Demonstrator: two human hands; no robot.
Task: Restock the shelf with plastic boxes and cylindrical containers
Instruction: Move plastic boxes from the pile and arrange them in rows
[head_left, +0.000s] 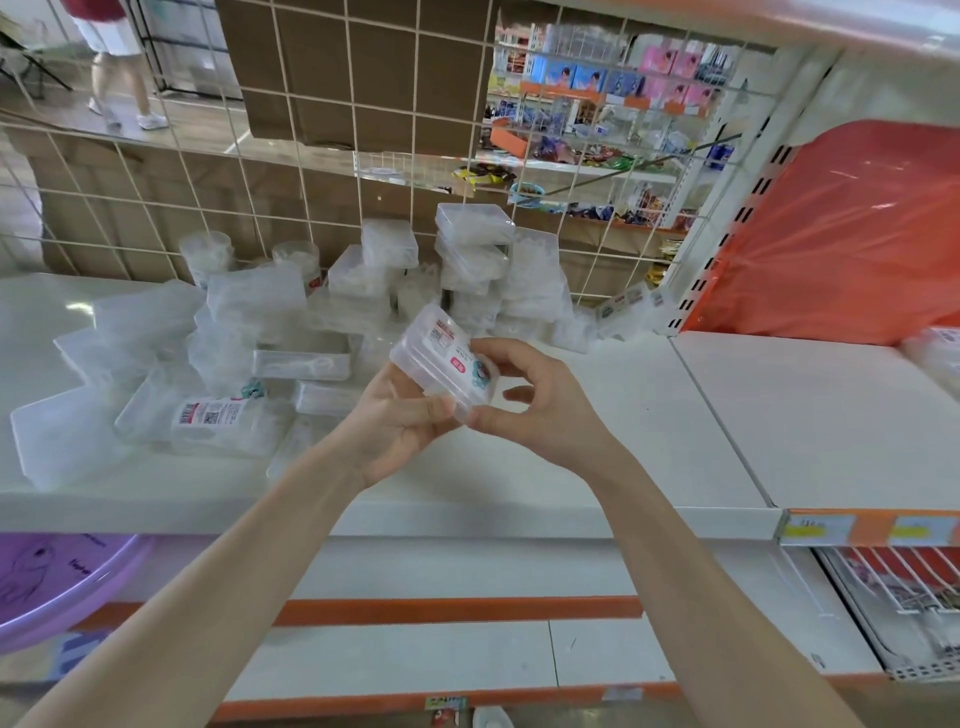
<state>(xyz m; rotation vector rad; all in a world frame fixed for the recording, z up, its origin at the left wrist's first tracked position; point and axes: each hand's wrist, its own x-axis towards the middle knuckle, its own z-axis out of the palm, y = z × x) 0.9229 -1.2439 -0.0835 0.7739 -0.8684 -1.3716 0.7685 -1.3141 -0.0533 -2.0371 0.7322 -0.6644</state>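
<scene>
Clear plastic box (441, 364) in both hands. Left fingers (434, 411) are curled under and round its near edge, with the box resting on the left hand (400, 423). Right fingers (496, 347) pinch its right end, index on top and thumb on the near corner; the remaining fingers of the right hand (543, 402) are loosely curled and off the box. The box is tilted with its label side up, held above the white shelf (649, 415) and not touching it.

Just behind and left of the hands is a loose pile of similar clear boxes (218, 364) lying on the shelf at mixed angles, one with its barcode label up. Further back, stacked boxes (472, 260) lean against the wire grid (311, 156). Two cylindrical containers (208, 254) stand at the rear left of the pile, near the grid.

On the right, an orange plastic item (841, 234) stands past the shelf upright. Price tags (815, 530) sit on the shelf's front edge. A purple basin (57, 582) is on the lower level, left. A cardboard box (353, 73) sits behind the grid. A person (111, 62) stands in the aisle, far left.
</scene>
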